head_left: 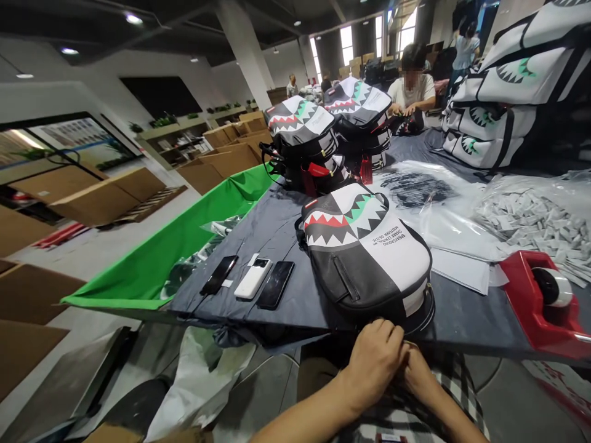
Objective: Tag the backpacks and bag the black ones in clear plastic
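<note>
A black-and-white backpack [369, 246] with a shark-mouth print lies on the dark cloth-covered table in front of me. My left hand [377, 357] is closed at the near end of the backpack, just off the table's edge, its knuckles facing up. Right against it, my right hand [416, 368] is closed too, the fingers of both hands meeting. Whatever they pinch is hidden behind the fingers and cannot be made out. A black strap or handle [423, 317] curves along the backpack's near right side, close above my right hand.
Two dark phones [276, 285] and a white phone-like device [253, 278] lie left of the backpack. At right are a red tape dispenser [521, 307] and a bag of small white pieces [535, 215]. Stacked backpacks [300, 126] stand behind; a green-cloth bin [152, 261] adjoins the table. A person [415, 89] sits opposite.
</note>
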Tool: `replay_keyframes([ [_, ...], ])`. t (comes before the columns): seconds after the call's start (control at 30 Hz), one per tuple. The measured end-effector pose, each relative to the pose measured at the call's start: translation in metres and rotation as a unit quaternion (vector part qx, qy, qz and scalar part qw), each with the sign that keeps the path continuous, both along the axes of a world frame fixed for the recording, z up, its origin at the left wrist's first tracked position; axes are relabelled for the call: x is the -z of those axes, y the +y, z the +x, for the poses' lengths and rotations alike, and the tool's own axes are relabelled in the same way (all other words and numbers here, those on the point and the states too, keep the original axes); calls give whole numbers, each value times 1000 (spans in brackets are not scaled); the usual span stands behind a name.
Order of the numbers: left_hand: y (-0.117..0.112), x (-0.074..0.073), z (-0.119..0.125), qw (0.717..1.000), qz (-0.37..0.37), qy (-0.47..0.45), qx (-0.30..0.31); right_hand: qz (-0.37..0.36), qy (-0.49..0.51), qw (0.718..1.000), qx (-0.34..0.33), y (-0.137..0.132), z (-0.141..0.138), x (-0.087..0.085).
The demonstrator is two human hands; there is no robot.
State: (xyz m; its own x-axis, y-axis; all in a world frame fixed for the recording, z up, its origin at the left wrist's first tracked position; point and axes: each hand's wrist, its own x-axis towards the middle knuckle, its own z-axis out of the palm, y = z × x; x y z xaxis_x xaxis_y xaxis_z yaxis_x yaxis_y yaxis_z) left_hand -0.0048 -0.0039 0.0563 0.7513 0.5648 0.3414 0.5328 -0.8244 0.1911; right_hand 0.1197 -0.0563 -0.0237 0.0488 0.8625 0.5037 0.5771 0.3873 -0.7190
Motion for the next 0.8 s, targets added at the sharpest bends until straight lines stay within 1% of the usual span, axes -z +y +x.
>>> replay_keyframes([
  [0.03, -3, 6, -9, 999, 8, -37, -12, -7, 16, 1000, -17, 0, -2, 2],
  [0.1, -10, 13, -17, 992, 1, -124, -22, -20, 47, 998, -45, 2, -6, 6],
  [0.17, -13, 14, -16, 980, -11, -197, -15, -29, 69, 995, -66, 9, -10, 7],
  [0.23, -12, 10, -13, 974, -20, -227, -5, -45, 87, 992, -85, 16, -13, 4],
  [0.3, -6, 7, -14, 977, -39, -210, -1, -68, 107, 987, -96, 21, -13, -1],
  [0.4, 6, 10, -22, 990, -54, -130, 21, -110, 142, 979, -94, 17, 1, -13],
  [0.43, 9, 11, -24, 993, -50, -99, 36, -121, 154, 977, -84, 14, 9, -18],
  [0.53, 15, 14, -27, 997, -50, -32, 58, -132, 223, 966, -9, 3, 41, -32],
  [0.57, 17, 12, -28, 997, -61, -15, 53, -142, 251, 958, 10, 0, 49, -37],
  [0.6, 20, 9, -29, 997, -74, 1, 38, -155, 276, 948, 14, -1, 55, -42],
  [0.63, 24, 5, -30, 996, -87, 12, 14, -172, 298, 939, 2, -1, 59, -46],
  [0.67, 29, 1, -34, 995, -101, 17, -12, -190, 308, 932, -28, 0, 61, -50],
  [0.7, 34, -4, -38, 992, -118, 14, -34, -206, 301, 929, -58, 3, 62, -54],
  [0.73, 40, -9, -44, 989, -136, 8, -54, -212, 275, 935, -74, 6, 64, -58],
  [0.77, 45, -14, -52, 986, -153, 4, -66, -213, 231, 947, -70, 12, 69, -61],
  [0.8, 48, -17, -60, 984, -168, 6, -66, -209, 172, 962, -42, 19, 78, -65],
])
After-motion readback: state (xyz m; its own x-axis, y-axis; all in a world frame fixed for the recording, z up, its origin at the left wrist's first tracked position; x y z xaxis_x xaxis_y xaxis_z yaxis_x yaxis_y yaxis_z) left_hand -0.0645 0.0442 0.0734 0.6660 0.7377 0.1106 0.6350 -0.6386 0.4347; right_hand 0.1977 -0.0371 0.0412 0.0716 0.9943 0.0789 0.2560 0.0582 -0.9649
